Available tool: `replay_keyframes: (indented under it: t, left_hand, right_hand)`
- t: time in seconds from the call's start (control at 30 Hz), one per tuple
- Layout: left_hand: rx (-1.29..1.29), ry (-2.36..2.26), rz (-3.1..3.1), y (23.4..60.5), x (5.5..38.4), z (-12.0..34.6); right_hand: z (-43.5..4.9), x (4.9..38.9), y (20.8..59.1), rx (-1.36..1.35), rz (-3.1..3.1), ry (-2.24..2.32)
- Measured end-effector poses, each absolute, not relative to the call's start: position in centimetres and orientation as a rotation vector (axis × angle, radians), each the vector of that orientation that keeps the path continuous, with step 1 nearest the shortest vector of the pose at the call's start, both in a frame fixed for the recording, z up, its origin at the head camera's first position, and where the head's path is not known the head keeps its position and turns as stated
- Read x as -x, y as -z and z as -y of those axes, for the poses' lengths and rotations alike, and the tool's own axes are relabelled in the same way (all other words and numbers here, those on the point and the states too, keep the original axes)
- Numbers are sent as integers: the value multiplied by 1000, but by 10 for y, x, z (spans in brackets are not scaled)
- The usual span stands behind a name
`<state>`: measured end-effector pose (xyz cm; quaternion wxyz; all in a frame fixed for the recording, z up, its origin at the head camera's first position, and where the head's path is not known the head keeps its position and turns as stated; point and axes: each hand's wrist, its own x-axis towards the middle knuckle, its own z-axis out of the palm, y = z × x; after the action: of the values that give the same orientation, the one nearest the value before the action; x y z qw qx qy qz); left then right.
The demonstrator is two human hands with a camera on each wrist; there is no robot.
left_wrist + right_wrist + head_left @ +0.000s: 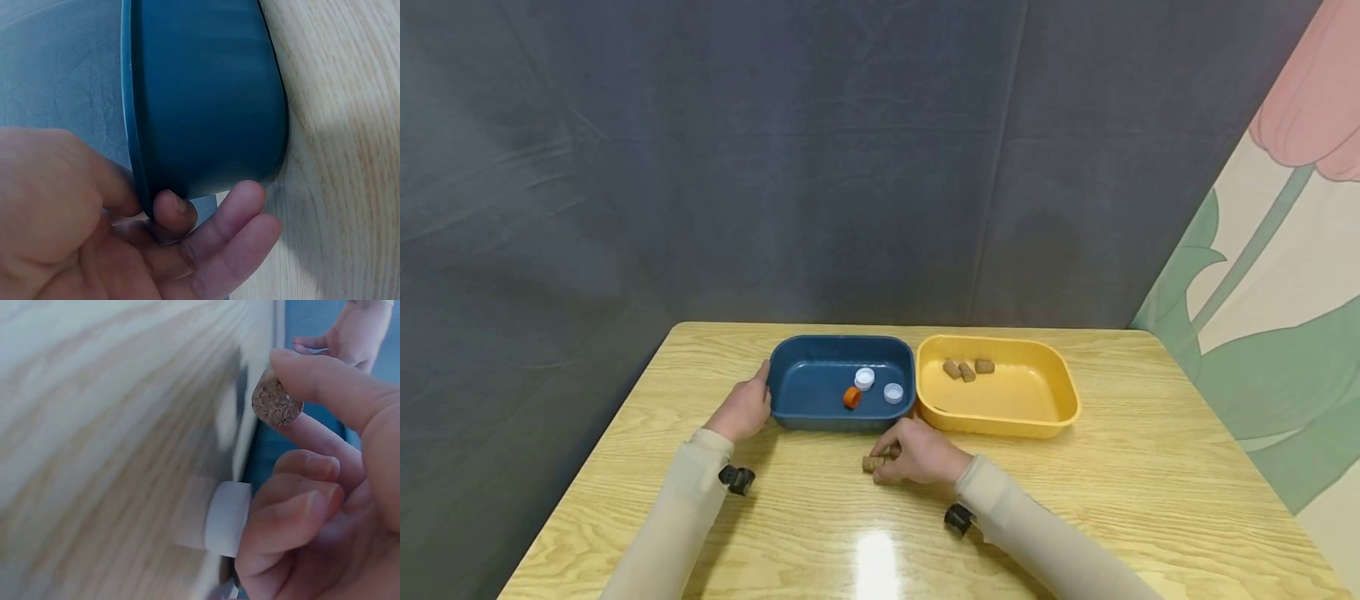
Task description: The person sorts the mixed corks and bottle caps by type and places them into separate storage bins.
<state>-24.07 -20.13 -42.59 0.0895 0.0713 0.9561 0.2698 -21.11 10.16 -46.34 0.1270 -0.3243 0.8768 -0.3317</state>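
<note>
My left hand (748,407) pinches the left end of a blue bin (805,396) at its rim. In the left wrist view, the fingers curl around that rim. My right hand (921,454) is in front of the bins, low over the table, with a cork (276,400) between thumb and index finger. A white bottle cap (227,519) is against the curled lower fingers in the right wrist view; whether they hold it I cannot tell. Inside the blue bin lie white caps (864,378) and an orange cap (852,397).
A yellow bin (1000,426) stands against the blue bin's right side, with several corks (984,367) toward its back left. Both bins are on a wood-grain table (1150,467). A dark cloth (850,167) hangs behind the table, and a flower-patterned cloth (1285,333) is at right.
</note>
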Motion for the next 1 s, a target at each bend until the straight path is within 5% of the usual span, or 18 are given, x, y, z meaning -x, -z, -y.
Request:
replay_keyframes:
  t: [1.0]
  left_hand:
    - [-211,-762,-2864,425,241,200]
  right_hand:
    - [-162,227,384,736,-2557,1246]
